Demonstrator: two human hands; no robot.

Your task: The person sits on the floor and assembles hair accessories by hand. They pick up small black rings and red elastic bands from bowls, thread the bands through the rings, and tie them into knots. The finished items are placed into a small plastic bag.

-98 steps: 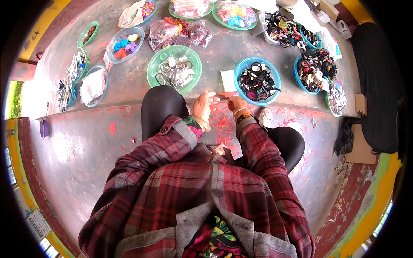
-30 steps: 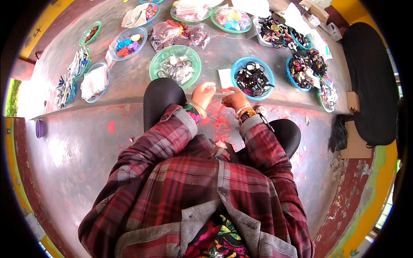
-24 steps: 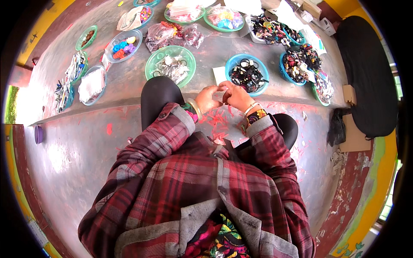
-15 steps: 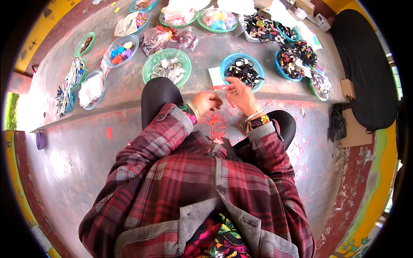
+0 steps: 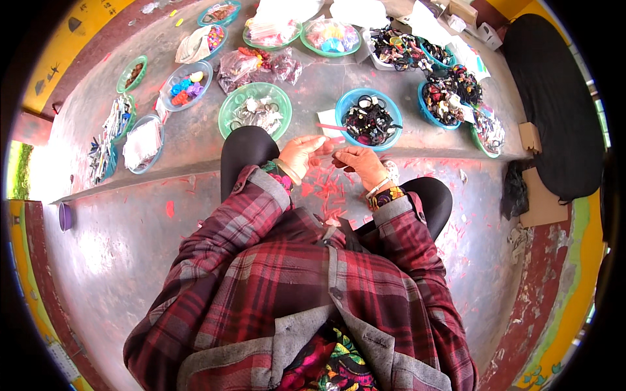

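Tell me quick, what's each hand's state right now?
Left hand: partly curled; whether it holds anything can't be told.
Right hand: bent inward; too small to tell what it holds, if anything.

Left forearm (image 5: pixel 218 225) and right forearm (image 5: pixel 417 244) angle inward from bent elbows, wrists in front of the body, between the raised left knee (image 5: pixel 248 147) and right knee (image 5: pixel 432 203). Left hand (image 5: pixel 302 155) is partly curled, fingers pointing across toward the right hand (image 5: pixel 362 164). Right fingers bend down toward the thumb; hands close but apart, fingertip contact too small to read.
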